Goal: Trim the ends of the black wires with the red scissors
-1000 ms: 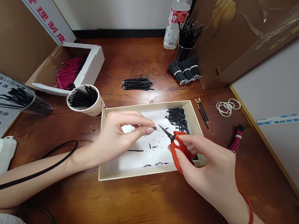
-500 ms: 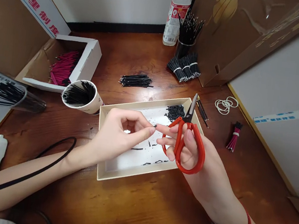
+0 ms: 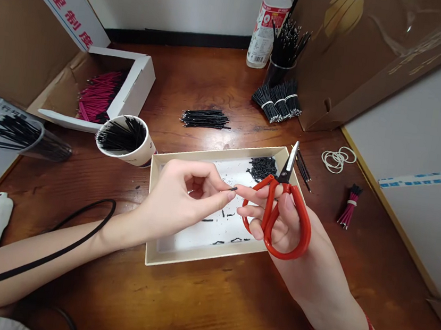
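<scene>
My left hand [image 3: 184, 195] pinches a short black piece [image 3: 234, 189] between thumb and forefinger, above a shallow cream box [image 3: 208, 261]. My right hand [image 3: 284, 221] holds red-handled scissors [image 3: 303, 234], with the blades pointing up and away. Its outstretched forefinger reaches the tip of the black piece. Inside the box, a heap of small black pieces [image 3: 263, 168] lies in the far right corner, and a few loose scraps are scattered over the white bottom. Part of the box is hidden behind both hands.
Behind the box lies a pile of black wires [image 3: 206, 119]. A paper cup [image 3: 148, 148] of wires and a white carton [image 3: 140, 83] stand left. Tied black bundles [image 3: 278, 101], a bottle [image 3: 262, 41], rubber bands [image 3: 337, 159] and a magenta bundle [image 3: 349, 206] are on the right.
The whole view has shifted slightly, so most things appear a little further right. More of the black piece now shows at my left fingertips. My right hand still holds the scissors.
</scene>
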A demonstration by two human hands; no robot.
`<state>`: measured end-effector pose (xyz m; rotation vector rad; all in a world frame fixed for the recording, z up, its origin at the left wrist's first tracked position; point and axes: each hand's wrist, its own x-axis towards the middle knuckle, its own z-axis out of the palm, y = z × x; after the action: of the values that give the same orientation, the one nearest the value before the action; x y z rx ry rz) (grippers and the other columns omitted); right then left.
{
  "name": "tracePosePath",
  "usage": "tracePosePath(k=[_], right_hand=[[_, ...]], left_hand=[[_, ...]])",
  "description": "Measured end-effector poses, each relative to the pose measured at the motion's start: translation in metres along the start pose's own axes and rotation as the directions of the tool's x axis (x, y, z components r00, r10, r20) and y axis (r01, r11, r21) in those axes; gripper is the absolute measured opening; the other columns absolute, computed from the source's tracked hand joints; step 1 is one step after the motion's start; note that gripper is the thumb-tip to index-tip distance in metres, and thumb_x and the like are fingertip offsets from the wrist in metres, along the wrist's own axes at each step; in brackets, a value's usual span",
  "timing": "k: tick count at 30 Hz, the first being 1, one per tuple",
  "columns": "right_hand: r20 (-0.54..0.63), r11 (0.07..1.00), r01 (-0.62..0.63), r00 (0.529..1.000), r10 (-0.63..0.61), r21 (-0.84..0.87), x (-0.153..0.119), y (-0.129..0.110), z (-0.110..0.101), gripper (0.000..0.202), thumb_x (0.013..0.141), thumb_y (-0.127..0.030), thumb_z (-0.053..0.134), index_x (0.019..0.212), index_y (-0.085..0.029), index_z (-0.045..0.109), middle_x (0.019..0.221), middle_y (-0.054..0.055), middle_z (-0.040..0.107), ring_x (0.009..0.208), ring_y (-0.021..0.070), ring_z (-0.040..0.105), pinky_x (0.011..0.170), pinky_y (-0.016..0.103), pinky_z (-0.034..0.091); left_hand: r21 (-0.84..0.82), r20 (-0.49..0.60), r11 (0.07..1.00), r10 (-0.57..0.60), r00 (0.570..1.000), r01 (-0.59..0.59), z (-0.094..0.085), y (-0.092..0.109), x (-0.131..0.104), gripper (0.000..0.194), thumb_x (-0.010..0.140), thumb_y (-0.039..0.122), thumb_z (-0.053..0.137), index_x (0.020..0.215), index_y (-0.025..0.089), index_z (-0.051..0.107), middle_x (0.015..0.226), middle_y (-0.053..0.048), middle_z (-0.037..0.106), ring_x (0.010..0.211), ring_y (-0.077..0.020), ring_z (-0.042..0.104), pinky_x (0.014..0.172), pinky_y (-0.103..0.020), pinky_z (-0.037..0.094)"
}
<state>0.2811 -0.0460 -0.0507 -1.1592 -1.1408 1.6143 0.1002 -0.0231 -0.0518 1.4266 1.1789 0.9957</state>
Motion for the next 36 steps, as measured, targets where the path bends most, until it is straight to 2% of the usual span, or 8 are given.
tracePosePath(k=[11,15,18,20,22,26,30,36], right_hand=[[0.001,0.944,-0.119,0.992,0.124,0.308,-0.004,-0.001,0.005,0.018,0.089,-0.045,0.065,0.089,-0.028,0.072,0.107,0.002,0.076,0.082,0.0098,0.071,0.061,0.014,0.051],[0.018,0.953,-0.119,0.993,0.119,0.279,-0.003,-0.002,0.003,0.020,0.090,-0.046,0.064,0.091,-0.028,0.072,0.109,0.002,0.075,0.083,0.0095,0.071,0.062,0.014,0.051],[-0.020,0.989,-0.088,0.996,0.091,0.119,0.004,-0.005,-0.005,0.024,0.088,-0.048,0.064,0.094,-0.024,0.069,0.110,0.004,0.075,0.087,0.0127,0.071,0.063,0.018,0.052],[-0.050,0.994,-0.025,0.999,0.019,-0.107,0.010,-0.006,-0.011,0.022,0.085,-0.043,0.069,0.091,-0.022,0.065,0.105,0.006,0.075,0.085,0.0147,0.071,0.063,0.022,0.052],[-0.008,0.922,0.055,0.998,-0.062,-0.384,0.017,-0.006,-0.015,0.020,0.079,-0.033,0.074,0.085,-0.020,0.060,0.089,0.004,0.075,0.077,0.0160,0.069,0.063,0.025,0.052],[0.305,0.584,0.231,0.952,0.030,-0.778,0.031,-0.003,-0.004,0.012,0.084,-0.023,0.064,0.078,-0.019,0.055,0.072,0.001,0.069,0.062,0.0137,0.061,0.057,0.025,0.043],[0.399,0.432,0.321,0.911,0.103,-0.843,0.038,0.004,0.020,0.013,0.082,-0.018,0.065,0.076,-0.018,0.054,0.079,0.005,0.069,0.069,0.0165,0.061,0.060,0.026,0.039],[0.396,0.461,0.290,0.906,0.151,-0.839,0.035,-0.002,0.020,0.014,0.081,-0.019,0.065,0.073,-0.018,0.054,0.077,0.006,0.069,0.064,0.0161,0.060,0.059,0.027,0.041]], left_hand=[[0.026,-0.005,1.000,0.010,1.000,-0.010,0.000,-0.001,0.001,0.023,0.073,0.019,0.071,0.056,0.013,0.058,0.051,0.001,0.058,0.046,-0.0055,0.043,0.041,-0.016,0.034],[0.014,0.006,0.999,0.041,0.999,-0.041,0.000,-0.002,0.000,0.024,0.073,0.015,0.071,0.055,0.014,0.056,0.049,0.004,0.054,0.044,-0.0046,0.042,0.041,-0.016,0.034],[0.020,-0.087,0.994,0.105,0.991,-0.104,-0.001,-0.005,0.002,0.020,0.074,0.014,0.074,0.060,0.015,0.058,0.052,0.005,0.053,0.047,-0.0054,0.044,0.043,-0.017,0.036],[-0.031,-0.253,0.981,0.176,0.951,-0.190,-0.003,-0.010,0.005,0.017,0.077,0.017,0.074,0.069,0.017,0.059,0.058,0.005,0.053,0.051,-0.0064,0.046,0.045,-0.019,0.038],[-0.132,-0.438,0.942,0.224,0.870,-0.309,-0.005,-0.013,0.008,0.018,0.083,0.024,0.071,0.078,0.020,0.054,0.064,0.005,0.051,0.052,-0.0074,0.048,0.047,-0.021,0.040],[-0.255,-0.579,0.854,0.242,0.779,-0.454,-0.009,-0.008,0.011,0.023,0.090,0.037,0.065,0.087,0.026,0.044,0.066,0.006,0.048,0.048,-0.0089,0.045,0.045,-0.024,0.039],[-0.208,-0.625,0.807,0.325,0.710,-0.553,-0.013,0.008,0.006,0.026,0.090,0.040,0.065,0.086,0.026,0.044,0.066,0.006,0.045,0.047,-0.0076,0.039,0.044,-0.025,0.034],[0.008,-0.614,0.778,0.500,0.611,-0.628,-0.019,0.018,-0.007,0.024,0.084,0.038,0.072,0.083,0.025,0.053,0.072,0.002,0.048,0.059,-0.0099,0.048,0.056,-0.028,0.044]])
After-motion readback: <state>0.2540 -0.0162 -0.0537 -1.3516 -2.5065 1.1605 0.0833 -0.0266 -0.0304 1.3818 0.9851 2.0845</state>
